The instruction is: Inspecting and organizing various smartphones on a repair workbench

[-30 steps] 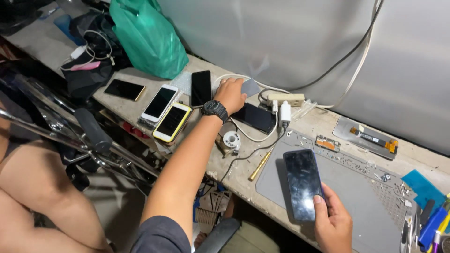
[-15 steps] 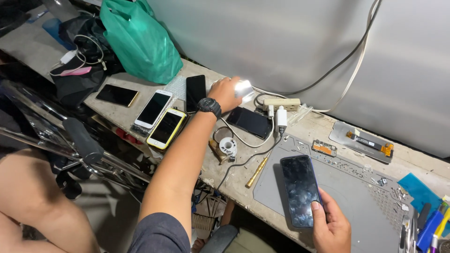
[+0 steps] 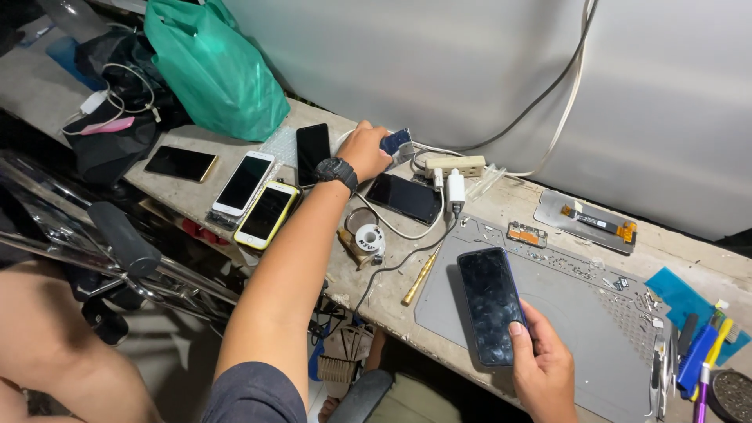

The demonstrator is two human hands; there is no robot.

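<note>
My left hand (image 3: 366,149), with a black watch on the wrist, reaches across the workbench and grips a small blue rectangular device (image 3: 398,142) next to a white power strip (image 3: 458,165). My right hand (image 3: 540,360) holds a black smartphone (image 3: 489,304) by its lower edge. The phone's dark, smudged screen faces up over a grey work mat (image 3: 595,329).
Another black phone (image 3: 406,197) lies by a white charger (image 3: 455,186). Several phones (image 3: 266,214) sit in a row to the left, behind them a green bag (image 3: 215,70). A solder spool (image 3: 366,239), a yellow-handled tool (image 3: 419,279) and hand tools (image 3: 697,360) lie about.
The small device in my left hand glowed bright white half a second ago and now shows blue. My right hand keeps the black phone over the mat.
</note>
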